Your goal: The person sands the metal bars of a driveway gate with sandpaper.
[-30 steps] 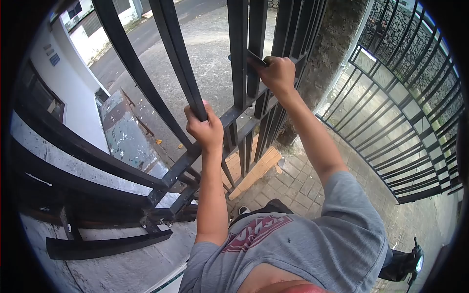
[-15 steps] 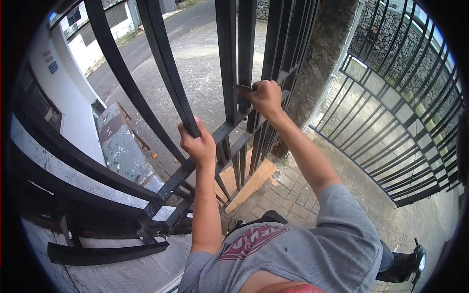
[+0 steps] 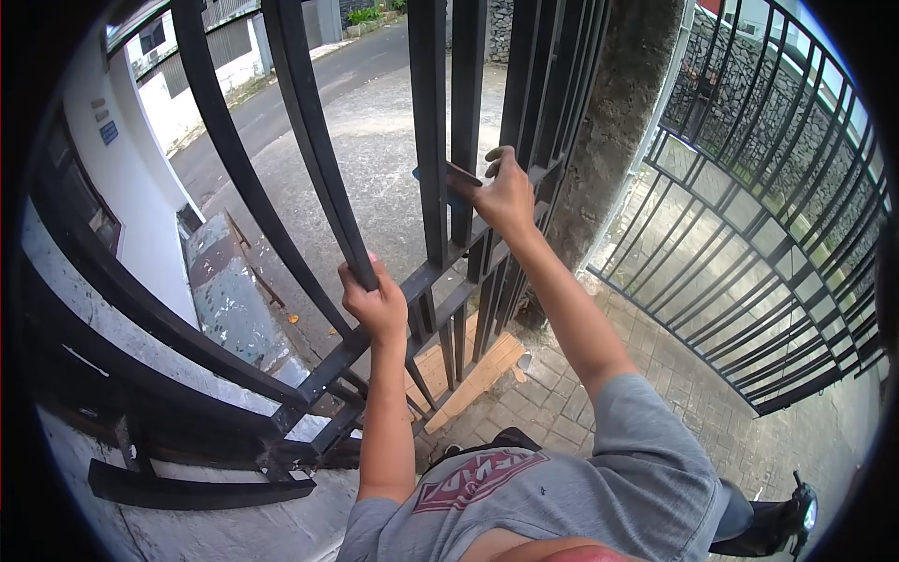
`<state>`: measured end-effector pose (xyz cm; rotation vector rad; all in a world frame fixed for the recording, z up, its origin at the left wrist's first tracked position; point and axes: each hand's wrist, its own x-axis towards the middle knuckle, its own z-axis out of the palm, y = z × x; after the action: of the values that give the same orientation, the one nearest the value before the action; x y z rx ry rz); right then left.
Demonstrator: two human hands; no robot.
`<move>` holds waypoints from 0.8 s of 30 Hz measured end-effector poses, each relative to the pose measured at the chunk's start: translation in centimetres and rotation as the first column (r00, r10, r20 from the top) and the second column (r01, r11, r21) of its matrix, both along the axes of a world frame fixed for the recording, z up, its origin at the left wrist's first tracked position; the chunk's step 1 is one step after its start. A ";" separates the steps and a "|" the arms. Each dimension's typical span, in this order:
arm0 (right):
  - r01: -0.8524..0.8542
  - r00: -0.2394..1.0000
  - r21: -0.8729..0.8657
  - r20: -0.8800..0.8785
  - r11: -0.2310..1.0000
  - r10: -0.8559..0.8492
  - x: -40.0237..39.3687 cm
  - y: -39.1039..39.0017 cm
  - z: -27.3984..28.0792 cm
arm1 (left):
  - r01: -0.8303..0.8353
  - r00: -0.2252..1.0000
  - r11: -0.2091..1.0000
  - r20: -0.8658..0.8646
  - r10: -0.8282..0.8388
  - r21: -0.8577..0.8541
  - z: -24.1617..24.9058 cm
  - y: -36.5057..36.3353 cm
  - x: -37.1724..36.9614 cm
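Note:
My left hand (image 3: pixel 376 304) is closed round the lower part of a black metal bar (image 3: pixel 323 159) of a tall gate, just above its cross rail (image 3: pixel 421 278). My right hand (image 3: pixel 506 197) is higher and to the right, beside other upright bars. Between its thumb and fingers it pinches a thin, dark, flat piece (image 3: pixel 464 176) with a reddish-brown face. This piece passes behind a nearer bar (image 3: pixel 429 112), and a bluish end shows on that bar's far side. Its exact kind cannot be made out. One or two fingers of the right hand are lifted.
A rough concrete pillar (image 3: pixel 623 122) stands right of the gate. Wooden boards (image 3: pixel 478 379) lie low behind the bars on the paving (image 3: pixel 562 375). Another black gate (image 3: pixel 730 272) curves at the right, with a motorbike (image 3: pixel 773 520) below it. A white wall (image 3: pixel 122 206) is at left.
My right hand has tilted and its fingers have loosened, and more of the flat piece shows left of it. My left hand stays on its bar. The view has shifted slightly.

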<state>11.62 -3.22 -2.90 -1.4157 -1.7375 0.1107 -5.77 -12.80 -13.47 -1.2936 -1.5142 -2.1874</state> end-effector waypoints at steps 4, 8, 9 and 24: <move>-0.045 0.997 0.017 0.065 0.999 0.044 -0.2 1.5 -3.2 | 0.015 1.000 0.999 -0.001 -0.015 -0.036 -0.1 -0.2 -0.1; -0.094 0.993 0.228 -0.050 0.969 0.109 -0.5 1.2 -1.7 | 0.002 1.000 1.000 -0.027 -0.002 0.012 0.4 0.1 0.0; -0.133 0.991 0.172 0.006 0.976 0.134 -0.6 2.2 -2.8 | -0.002 1.000 1.000 -0.030 0.003 0.020 0.5 0.1 0.1; -0.055 0.979 0.504 -0.144 0.862 0.146 1.8 -0.8 -16.2 | -0.020 0.999 0.999 -0.049 0.022 0.035 -0.2 0.2 -0.2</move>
<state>13.41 -4.03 -19.13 -0.9049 -1.5454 -0.1462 -5.99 -12.61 -13.67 -1.3053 -1.4594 -2.1430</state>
